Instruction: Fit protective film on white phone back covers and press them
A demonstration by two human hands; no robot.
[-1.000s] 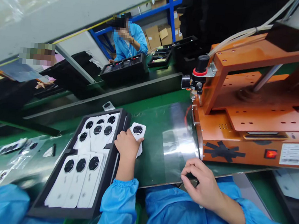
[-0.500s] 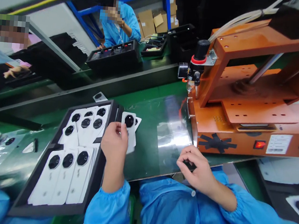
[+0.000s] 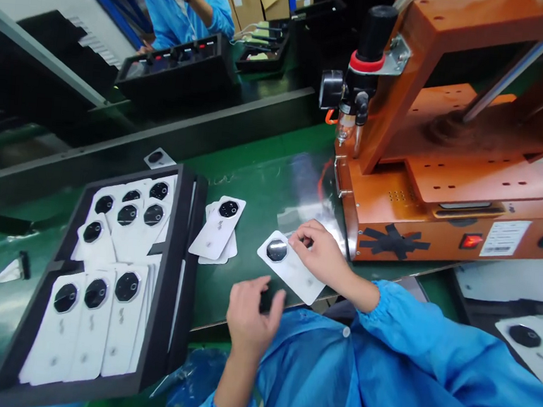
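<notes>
A white phone back cover with a dark octagonal camera window is near the bench's front edge, lying at a slant. My right hand is closed, thumb and fingertips pinched at the cover's upper right edge beside the window. Just left of the cover, my left hand hovers with thumb and fingers apart and nothing in it. Farther left, a small stack of similar covers rests on the green bench. Whether the cover in my right hand touches the bench is unclear.
A black tray full of white covers stands at left. An orange press with a pressure gauge occupies the right. Clear film covers part of the bench. Across it, a person in blue sits behind a black box.
My left hand has left the stack and moved right and down, opening. A cover now lies before me, and my right hand has come left onto its edge. The view has shifted.
</notes>
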